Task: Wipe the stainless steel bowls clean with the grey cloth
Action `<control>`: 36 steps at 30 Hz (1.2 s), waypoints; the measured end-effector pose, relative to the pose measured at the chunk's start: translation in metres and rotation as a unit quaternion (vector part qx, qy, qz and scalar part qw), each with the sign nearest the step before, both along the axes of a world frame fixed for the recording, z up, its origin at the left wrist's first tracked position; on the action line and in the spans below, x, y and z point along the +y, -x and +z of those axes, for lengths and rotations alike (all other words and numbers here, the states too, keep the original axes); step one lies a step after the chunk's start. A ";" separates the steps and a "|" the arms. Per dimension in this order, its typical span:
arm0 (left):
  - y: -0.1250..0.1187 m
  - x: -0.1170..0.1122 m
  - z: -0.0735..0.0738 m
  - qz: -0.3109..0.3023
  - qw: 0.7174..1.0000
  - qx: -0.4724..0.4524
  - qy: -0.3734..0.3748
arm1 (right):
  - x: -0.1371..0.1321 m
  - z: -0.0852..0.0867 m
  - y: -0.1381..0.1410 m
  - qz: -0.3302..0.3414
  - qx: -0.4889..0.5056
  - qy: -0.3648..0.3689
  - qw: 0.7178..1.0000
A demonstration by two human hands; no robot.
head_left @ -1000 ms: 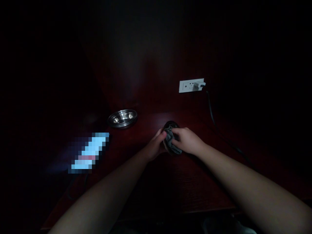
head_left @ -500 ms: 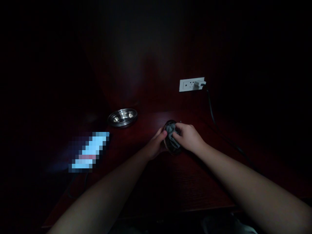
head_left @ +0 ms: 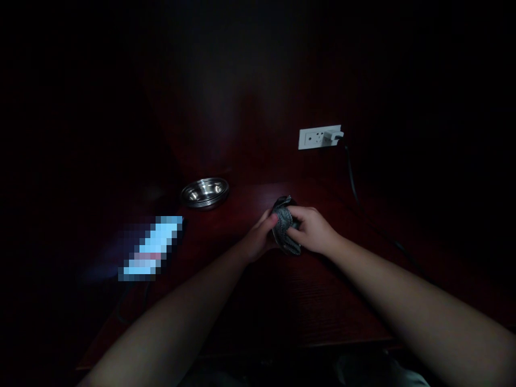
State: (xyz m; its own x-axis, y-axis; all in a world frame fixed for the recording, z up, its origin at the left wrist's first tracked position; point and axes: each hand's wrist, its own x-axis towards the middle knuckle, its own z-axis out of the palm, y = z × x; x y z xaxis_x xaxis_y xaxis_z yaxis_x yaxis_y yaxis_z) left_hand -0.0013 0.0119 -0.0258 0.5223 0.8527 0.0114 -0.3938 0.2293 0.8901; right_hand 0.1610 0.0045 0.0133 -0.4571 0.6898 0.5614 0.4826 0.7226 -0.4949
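Observation:
Over the table's middle, my left hand (head_left: 260,236) grips a small round bowl (head_left: 285,249) from its left side, thumb over the rim. Dark and shadowed, the bowl shows only a thin strip of its edge. A grey checked cloth (head_left: 284,219) lies bunched across its inside. My right hand (head_left: 312,228) pinches the cloth between thumb and fingers and presses it into the bowl. The fingers of my left hand behind the bowl are hidden.
Stacked shiny steel bowls (head_left: 205,192) stand at the back left. Nearer sits a lit, blurred phone-like screen (head_left: 153,247) with a cable. A white wall socket (head_left: 319,137) holds a plug, whose black cord (head_left: 351,177) runs down the right side of the dark red table (head_left: 322,317).
The cloth has spread over more of the bowl, and a fold now sticks up at its top. My right hand has shifted slightly, still pinching the cloth. The view has moved slightly.

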 end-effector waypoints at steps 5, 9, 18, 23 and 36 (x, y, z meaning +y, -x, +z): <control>0.000 0.001 0.000 0.010 1.000 0.002 -0.003 | -0.001 0.003 -0.001 0.066 -0.017 0.029 0.997; -0.001 0.000 0.000 0.005 1.000 -0.005 -0.008 | -0.001 0.004 -0.002 0.089 -0.034 0.055 0.994; -0.001 0.002 -0.001 -0.001 1.000 0.007 -0.016 | -0.001 0.004 -0.002 0.070 -0.087 0.060 0.992; -0.001 0.002 0.000 0.003 1.000 0.000 -0.004 | 0.000 0.004 -0.002 0.040 -0.121 0.057 0.990; 0.000 0.001 0.001 0.010 1.000 0.015 -0.003 | -0.001 0.007 0.000 -0.133 -0.225 0.048 0.964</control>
State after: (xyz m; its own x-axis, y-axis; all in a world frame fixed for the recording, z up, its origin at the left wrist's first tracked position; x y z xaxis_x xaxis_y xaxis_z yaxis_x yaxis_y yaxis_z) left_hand -0.0013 0.0125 -0.0250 0.5048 0.8632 0.0010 -0.3710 0.2160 0.9032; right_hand 0.1612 0.0039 0.0200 -0.4398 0.8548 0.2753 0.8260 0.5054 -0.2494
